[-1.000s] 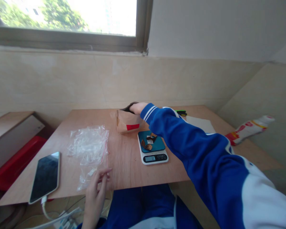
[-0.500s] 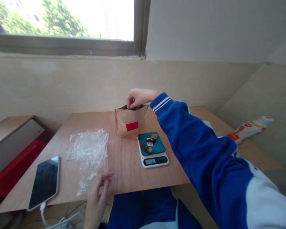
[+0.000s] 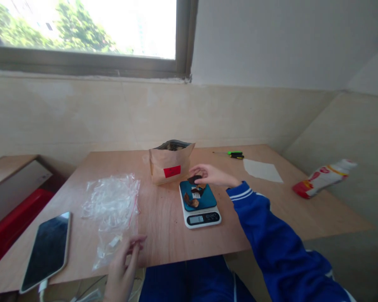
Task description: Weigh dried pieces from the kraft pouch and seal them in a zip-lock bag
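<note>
My right hand (image 3: 209, 174) pinches a dark brown piece of dried peel (image 3: 194, 179) over the far edge of a kitchen scale (image 3: 203, 219). On the scale's blue-green plate lie several curled brown peel pieces (image 3: 192, 201) and a small white label; the digits on its display are too blurred to read. Just behind stands a brown paper pouch (image 3: 157, 167), its top open, with a red label and dark contents showing. My left hand (image 3: 126, 262) rests at the table's front edge, fingers loosely bent and nothing visible in them, beside clear plastic bags (image 3: 113, 201).
A tablet (image 3: 47, 251) with a white cable lies at the left of the wooden table (image 3: 164, 235). Toward the back right are green and black screwdrivers (image 3: 236, 155), a white paper sheet (image 3: 261, 170) and a red and white bottle (image 3: 321, 179). A wall and window rise behind.
My right hand has come out of the pouch and moved down and right to the scale, holding a piece of peel. My left hand stays nearly in place.
</note>
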The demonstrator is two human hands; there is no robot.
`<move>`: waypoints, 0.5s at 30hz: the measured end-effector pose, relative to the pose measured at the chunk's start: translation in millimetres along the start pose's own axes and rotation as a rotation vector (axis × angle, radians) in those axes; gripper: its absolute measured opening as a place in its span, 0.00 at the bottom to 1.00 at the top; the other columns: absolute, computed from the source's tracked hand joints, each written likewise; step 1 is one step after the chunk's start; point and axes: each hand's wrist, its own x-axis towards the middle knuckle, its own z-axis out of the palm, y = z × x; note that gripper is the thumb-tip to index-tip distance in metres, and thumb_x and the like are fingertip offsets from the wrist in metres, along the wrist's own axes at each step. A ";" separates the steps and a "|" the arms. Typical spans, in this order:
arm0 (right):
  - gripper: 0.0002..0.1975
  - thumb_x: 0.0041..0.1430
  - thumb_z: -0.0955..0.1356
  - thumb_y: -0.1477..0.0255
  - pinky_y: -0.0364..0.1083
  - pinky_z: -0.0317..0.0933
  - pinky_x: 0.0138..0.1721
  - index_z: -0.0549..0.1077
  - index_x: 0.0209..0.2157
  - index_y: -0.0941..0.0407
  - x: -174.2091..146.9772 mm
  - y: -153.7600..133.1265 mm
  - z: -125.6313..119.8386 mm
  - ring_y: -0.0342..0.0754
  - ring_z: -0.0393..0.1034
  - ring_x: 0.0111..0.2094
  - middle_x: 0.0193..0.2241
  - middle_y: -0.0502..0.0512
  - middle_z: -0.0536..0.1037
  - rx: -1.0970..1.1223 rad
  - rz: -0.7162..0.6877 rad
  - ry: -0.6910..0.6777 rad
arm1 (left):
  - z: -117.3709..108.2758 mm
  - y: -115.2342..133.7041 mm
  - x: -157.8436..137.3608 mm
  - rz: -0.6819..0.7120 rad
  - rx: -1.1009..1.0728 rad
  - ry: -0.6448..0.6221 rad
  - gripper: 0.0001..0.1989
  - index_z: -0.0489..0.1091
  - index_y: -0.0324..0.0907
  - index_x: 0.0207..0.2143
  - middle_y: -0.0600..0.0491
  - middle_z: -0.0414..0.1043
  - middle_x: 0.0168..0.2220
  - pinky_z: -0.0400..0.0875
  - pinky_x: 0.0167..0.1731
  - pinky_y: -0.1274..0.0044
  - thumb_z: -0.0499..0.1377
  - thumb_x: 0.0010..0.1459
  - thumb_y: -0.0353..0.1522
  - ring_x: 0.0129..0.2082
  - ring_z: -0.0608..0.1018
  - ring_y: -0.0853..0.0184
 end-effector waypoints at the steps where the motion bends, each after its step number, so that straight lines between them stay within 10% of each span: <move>1: 0.22 0.50 0.74 0.68 0.50 0.69 0.46 0.70 0.47 0.60 3.2 15.0 6.7 0.48 0.75 0.43 0.43 0.61 0.78 0.031 0.036 -0.013 | 1.2 2.6 -0.2 0.003 0.001 -0.010 0.23 0.75 0.42 0.35 0.45 0.78 0.35 0.77 0.33 0.69 0.55 0.54 0.52 0.35 0.80 0.57; 6: 0.20 0.51 0.72 0.71 0.50 0.69 0.47 0.70 0.46 0.59 24.2 53.7 26.4 0.48 0.75 0.43 0.44 0.62 0.79 0.094 0.094 -0.039 | 5.7 13.6 -1.5 0.013 0.016 -0.054 0.21 0.75 0.42 0.35 0.46 0.78 0.35 0.76 0.34 0.70 0.54 0.56 0.50 0.34 0.80 0.59; 15: 0.12 0.55 0.68 0.77 0.54 0.57 0.59 0.75 0.41 0.55 21.9 38.9 29.3 0.54 0.70 0.52 0.46 0.58 0.78 -0.131 0.043 0.041 | 1.4 4.8 -1.9 0.033 0.022 -0.045 0.20 0.75 0.42 0.36 0.46 0.78 0.36 0.77 0.33 0.71 0.54 0.57 0.48 0.35 0.80 0.59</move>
